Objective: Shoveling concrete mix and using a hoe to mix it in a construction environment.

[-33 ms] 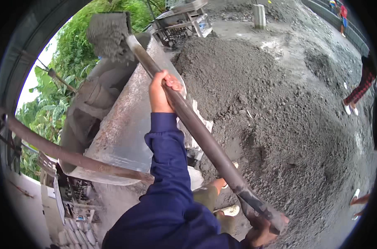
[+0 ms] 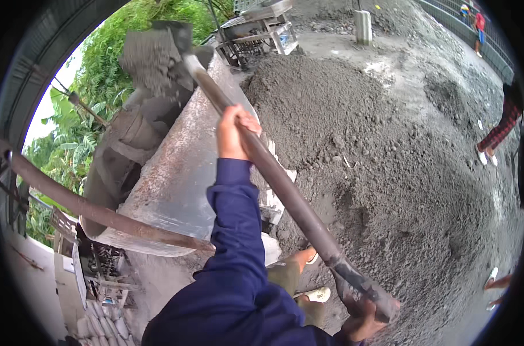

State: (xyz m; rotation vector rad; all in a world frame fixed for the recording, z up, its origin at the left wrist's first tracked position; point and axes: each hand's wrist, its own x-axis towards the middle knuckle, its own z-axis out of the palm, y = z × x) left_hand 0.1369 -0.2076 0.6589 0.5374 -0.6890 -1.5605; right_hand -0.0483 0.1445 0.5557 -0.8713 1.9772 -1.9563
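My left hand [image 2: 237,131] is wrapped round the upper shaft of a long-handled shovel [image 2: 293,199]. Down at the lower right, my right hand [image 2: 362,322] grips the handle end, its fingers partly hidden behind it. The shovel's blade is raised and tilted at the upper left, above the mouth of a big rusty metal mixer drum [image 2: 184,158]. A clump of grey sandy gravel [image 2: 149,60] is coming off the blade, blurred by motion. Wet grey mix coats the drum's inner wall and the blades inside.
A large heap of grey sandy gravel [image 2: 354,132] spreads to the right of the drum. A curved rusty pipe [image 2: 100,213] crosses in front of it. People stand at the right edge, one in checked trousers [image 2: 507,124]. A wooden stand [image 2: 262,29] is at the back.
The shovel blade has turned over further, and the gravel has slid away from it, down towards the drum. My left hand has shifted slightly right.
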